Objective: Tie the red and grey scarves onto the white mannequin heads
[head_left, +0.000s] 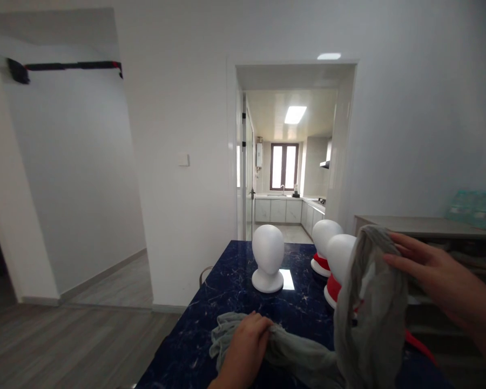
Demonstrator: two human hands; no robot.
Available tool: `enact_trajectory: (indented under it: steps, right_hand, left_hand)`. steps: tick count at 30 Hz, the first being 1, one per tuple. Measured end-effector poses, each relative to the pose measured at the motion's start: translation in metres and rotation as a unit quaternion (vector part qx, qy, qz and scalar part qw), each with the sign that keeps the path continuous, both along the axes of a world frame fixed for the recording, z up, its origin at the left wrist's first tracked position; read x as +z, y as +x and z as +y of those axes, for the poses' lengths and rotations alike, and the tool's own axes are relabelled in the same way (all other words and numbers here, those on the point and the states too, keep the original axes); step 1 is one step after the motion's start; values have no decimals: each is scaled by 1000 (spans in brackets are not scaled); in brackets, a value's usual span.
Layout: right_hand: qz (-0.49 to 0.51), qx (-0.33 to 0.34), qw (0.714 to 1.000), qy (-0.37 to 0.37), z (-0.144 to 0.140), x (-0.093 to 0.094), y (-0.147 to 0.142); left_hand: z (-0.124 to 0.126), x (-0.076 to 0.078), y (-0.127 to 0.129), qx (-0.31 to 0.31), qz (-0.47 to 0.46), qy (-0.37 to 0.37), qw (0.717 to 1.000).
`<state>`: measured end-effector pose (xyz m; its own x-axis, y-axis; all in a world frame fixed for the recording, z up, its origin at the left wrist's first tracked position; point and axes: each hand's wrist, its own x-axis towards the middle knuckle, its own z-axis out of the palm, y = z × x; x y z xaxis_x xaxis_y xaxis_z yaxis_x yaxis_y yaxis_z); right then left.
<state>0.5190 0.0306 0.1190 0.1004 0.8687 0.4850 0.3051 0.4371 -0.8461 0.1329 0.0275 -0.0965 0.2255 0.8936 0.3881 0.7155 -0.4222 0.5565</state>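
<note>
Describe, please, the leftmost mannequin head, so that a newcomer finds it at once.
Start at the dark blue marbled table. Beyond the grey scarf, find the leftmost white mannequin head. Its neck is bare; both heads to its right show red cloth at the neck.

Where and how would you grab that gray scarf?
I'd probably pinch the gray scarf at its gathered stretch, just right of the ruffled end, coming from above: it bunches narrow there, low over the dark blue table, where the left hand holds it. The raised loop seems easier from the right, where the right hand holds it.
</note>
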Motion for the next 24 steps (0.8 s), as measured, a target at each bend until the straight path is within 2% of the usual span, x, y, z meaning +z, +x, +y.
enact_trajectory:
  steps: [2, 5, 8, 11, 14, 16, 18, 20, 22, 24]
  right_hand:
    - [65, 16, 993, -93, 9, -4, -13]
    - [68, 65, 983, -157, 21, -16, -22]
    - [-10, 113, 980, -163, 32, -27, -23]
    - [-97, 141, 971, -166, 37, -29, -30]
    - [-165, 173, 957, -166, 35, -23, -58]
    - [-201, 190, 950, -142, 33, -20, -92]
    - [-234, 203, 945, -100, 31, -22, -133]
    - [-257, 211, 941, -58, 31, -29, -174]
    - [-255, 237, 937, -40, 33, -39, -209]
    - [-224, 292, 929, -43, 38, -53, -234]
  left_hand:
    - [0, 14, -25, 31, -19, -3, 999]
    - [5, 22, -64, 55, -1, -13, 998]
    - [9, 13, -97, 91, 58, -37, 994]
    - [8, -4, -111, 116, 83, -45, 989]
    - [3, -19, -99, 82, 21, -64, 994]
    - [1, -25, -78, 24, -50, -97, 994]
    - [4, -28, -51, -46, -147, -124, 980]
    - [11, -26, -24, -123, -276, -133, 944]
    - [19, -17, -4, -177, -401, -133, 889]
    - [27, -4, 7, -165, -487, -137, 846]
